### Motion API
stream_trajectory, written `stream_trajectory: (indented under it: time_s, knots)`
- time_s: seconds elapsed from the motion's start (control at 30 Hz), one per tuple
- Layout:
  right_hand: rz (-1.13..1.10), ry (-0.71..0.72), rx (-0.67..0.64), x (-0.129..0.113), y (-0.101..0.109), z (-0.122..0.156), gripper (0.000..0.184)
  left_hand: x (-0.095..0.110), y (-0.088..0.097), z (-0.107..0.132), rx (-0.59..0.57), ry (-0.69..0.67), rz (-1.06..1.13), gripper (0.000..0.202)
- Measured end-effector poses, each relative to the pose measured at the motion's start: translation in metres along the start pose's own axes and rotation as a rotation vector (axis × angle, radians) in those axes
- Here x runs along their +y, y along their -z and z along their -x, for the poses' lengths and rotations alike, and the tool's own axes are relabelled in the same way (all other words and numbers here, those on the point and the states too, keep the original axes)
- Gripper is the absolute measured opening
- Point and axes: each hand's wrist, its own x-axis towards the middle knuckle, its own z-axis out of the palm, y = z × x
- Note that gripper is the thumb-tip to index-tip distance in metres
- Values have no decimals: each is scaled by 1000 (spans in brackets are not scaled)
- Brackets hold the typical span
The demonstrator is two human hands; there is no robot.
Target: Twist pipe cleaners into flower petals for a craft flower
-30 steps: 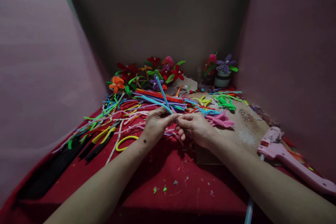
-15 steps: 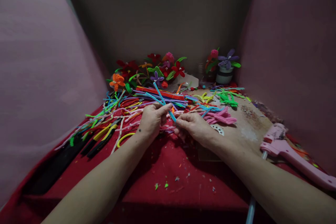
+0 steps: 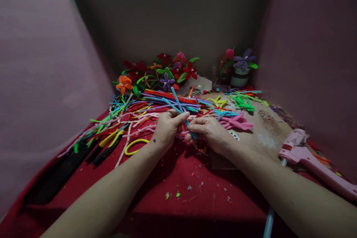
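A light-blue pipe cleaner [image 3: 176,98] is held between both hands over the middle of the table; its two upper ends fan out in a narrow V. My left hand [image 3: 169,126] pinches it between thumb and forefinger, below where the ends spread. On its lower end, the thumb and fingers of my right hand [image 3: 208,131] are closed. The two hands are close together. Loose pipe cleaners [image 3: 170,98] in many colours lie behind them, and bent pink pipe cleaners [image 3: 238,122] lie just past my right hand.
Pliers [image 3: 110,145] and yellow-handled scissors [image 3: 136,146] lie at left on the red cloth [image 3: 178,178]. A pink glue gun [image 3: 309,158] with a glue stick rests at right. Pipe-cleaner flowers [image 3: 167,72] and a small pot [image 3: 240,77] stand at the back.
Both hands have shifted slightly right in view. My right hand's fingers have moved along the blue pipe cleaner, and more of its lower end shows beside them.
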Motion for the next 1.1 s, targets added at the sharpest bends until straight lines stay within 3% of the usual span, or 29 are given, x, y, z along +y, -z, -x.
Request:
stream_trajectory:
  time_s: [0.3, 0.43, 0.63, 0.8, 0.93, 1.1]
  knots:
    - [-53, 46, 12, -1, 0, 0, 18, 3, 1, 1, -3, 21, -118, 37]
    - [-95, 47, -10, 1, 1, -1, 16, 2, 3, 0, -17, 72, -52, 37]
    - [-194, 69, -43, 3, 3, -2, 9, 0, 3, 0, -212, 85, 128, 24]
    - [-211, 69, -38, 5, 3, -4, 7, 1, 1, 2, -114, 19, -50, 25]
    - [-244, 79, -11, 2, 2, -4, 9, -4, -3, 3, -171, 76, 122, 26]
    - [-279, 26, 75, -3, 2, -5, 10, -8, -11, 10, -196, 33, 255, 21]
